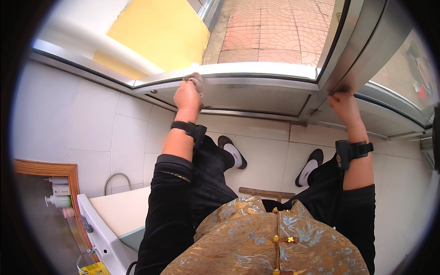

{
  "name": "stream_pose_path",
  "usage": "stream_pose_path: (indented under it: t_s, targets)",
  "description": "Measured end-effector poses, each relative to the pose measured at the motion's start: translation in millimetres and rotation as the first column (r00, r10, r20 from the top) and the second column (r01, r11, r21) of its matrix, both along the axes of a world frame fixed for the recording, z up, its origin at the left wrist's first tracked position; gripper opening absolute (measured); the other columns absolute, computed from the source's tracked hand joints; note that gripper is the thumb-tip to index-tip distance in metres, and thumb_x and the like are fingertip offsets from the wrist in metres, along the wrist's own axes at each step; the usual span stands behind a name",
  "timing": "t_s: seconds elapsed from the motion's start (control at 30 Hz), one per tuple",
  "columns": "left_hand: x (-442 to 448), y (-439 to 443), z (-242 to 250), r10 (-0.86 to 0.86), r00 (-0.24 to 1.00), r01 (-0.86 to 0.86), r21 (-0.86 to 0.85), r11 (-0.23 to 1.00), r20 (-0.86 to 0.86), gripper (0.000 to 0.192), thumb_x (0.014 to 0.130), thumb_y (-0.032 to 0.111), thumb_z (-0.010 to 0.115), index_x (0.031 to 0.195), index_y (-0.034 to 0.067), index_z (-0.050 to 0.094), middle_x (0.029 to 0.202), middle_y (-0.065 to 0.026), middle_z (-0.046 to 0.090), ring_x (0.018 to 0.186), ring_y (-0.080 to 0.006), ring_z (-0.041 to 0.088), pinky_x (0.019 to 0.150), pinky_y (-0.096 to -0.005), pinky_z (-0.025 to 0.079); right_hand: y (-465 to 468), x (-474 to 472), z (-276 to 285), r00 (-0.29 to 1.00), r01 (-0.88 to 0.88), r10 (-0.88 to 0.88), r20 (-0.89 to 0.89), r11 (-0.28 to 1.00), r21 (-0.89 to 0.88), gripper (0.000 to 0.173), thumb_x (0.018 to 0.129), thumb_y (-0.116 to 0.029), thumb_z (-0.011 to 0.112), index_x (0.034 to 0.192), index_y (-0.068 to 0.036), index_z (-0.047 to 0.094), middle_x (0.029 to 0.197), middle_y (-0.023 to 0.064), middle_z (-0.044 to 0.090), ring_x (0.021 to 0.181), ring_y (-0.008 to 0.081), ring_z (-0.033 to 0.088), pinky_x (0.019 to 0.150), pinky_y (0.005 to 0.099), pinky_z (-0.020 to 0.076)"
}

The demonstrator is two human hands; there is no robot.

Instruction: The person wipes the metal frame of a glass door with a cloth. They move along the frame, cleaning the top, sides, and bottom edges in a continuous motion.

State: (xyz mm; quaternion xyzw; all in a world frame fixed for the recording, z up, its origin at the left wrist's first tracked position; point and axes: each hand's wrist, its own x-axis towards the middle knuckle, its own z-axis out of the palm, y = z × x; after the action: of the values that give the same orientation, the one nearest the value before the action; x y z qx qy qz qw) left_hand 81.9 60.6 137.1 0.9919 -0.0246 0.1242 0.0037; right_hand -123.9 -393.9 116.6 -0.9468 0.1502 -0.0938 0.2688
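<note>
My left hand (187, 96) is closed around a bunched greyish-brown cloth (195, 80). The cloth lies against the lower metal rail (227, 81) of a glazed door, just under its glass pane. Over to the right, my right hand (346, 106) has its curled fingers on the upright metal door frame (361, 58), near the bottom of that post; its fingertips are partly hidden. A grey metal lower panel (254, 98) spans the door below the rail.
A white washbasin (99, 233) stands at the lower left, beside a wood-framed mirror (44, 165). A wooden stool (266, 193) shows between my legs. Pale tiles (261, 161) cover the floor. Beyond the glass are red paving (275, 31) and a yellow wall (161, 31).
</note>
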Motion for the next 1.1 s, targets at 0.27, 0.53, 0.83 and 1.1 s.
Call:
stream_pose_path:
  t_s: [0.27,0.53,0.83,1.1]
  targets:
    - [-58,-81,-3,-0.315,0.946,0.316,0.002,0.949,0.074,0.020,0.074,0.009,0.070,0.094,0.009,0.065,0.099,-0.0081,0.062,0.087,-0.0306,0.067,0.071,-0.0430,0.056,-3,-5,1,0.998,-0.062,0.063,0.026,0.997,-0.034,0.026,0.086,-0.029,0.067,0.084,-0.003,0.071,0.081,0.0171,0.068,0.080,0.0374,0.065,0.069,0.0445,0.0509]
    - [-121,-211,-19,-0.657,0.705,0.662,0.083,0.744,0.267,0.017,0.072,0.011,0.066,0.088,0.010,0.062,0.090,-0.0052,0.057,0.079,-0.0223,0.062,0.061,-0.0348,0.052,-5,-9,3,0.995,-0.086,0.085,0.042,0.996,0.029,0.023,0.087,-0.025,0.067,0.094,-0.004,0.072,0.081,0.0172,0.068,0.077,0.0349,0.066,0.069,0.0403,0.0511]
    - [-130,-240,-7,-0.775,0.558,0.795,0.077,0.601,0.296,0.017,0.071,0.009,0.064,0.087,0.012,0.060,0.089,-0.0035,0.056,0.080,-0.0225,0.060,0.061,-0.0353,0.051,-8,-9,5,0.996,-0.086,0.085,0.024,0.995,0.055,0.023,0.086,-0.023,0.068,0.095,-0.002,0.072,0.082,0.0189,0.068,0.077,0.0352,0.066,0.071,0.0399,0.0518]
    - [-69,-115,27,-0.601,0.799,0.592,0.130,0.795,0.036,0.006,0.079,0.014,0.066,0.085,0.014,0.068,0.094,-0.0058,0.064,0.085,-0.0264,0.067,0.068,-0.0402,0.057,-6,-12,8,0.998,-0.064,0.064,-0.001,0.993,0.100,0.026,0.086,-0.026,0.068,0.094,-0.001,0.071,0.082,0.0199,0.069,0.078,0.0357,0.067,0.071,0.0410,0.0521]
